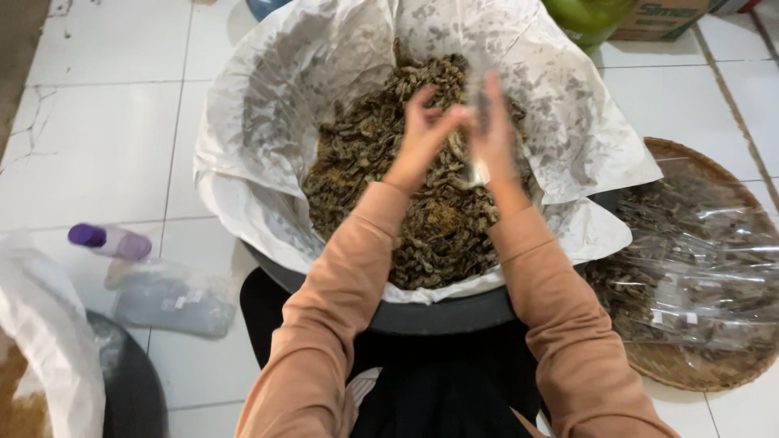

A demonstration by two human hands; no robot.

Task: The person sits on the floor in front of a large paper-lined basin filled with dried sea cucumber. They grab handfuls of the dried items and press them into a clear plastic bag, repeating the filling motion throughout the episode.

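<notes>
You held both hands over the basin (438, 312): left hand (423, 134) loosely curled, right hand (491, 122) blurred, its grip unclear; filling a clear bag looked next.

White tile floor (105, 138) w/ basin (438, 312), woven tray (690, 369), bottle (109, 241).

The small clear plastic bag (480, 122) between the blurred fingers (495, 105) can hardly be made out, while the green rounded container (586, 18) and brown cardboard box (661, 18) are cut by the top edge.
</notes>
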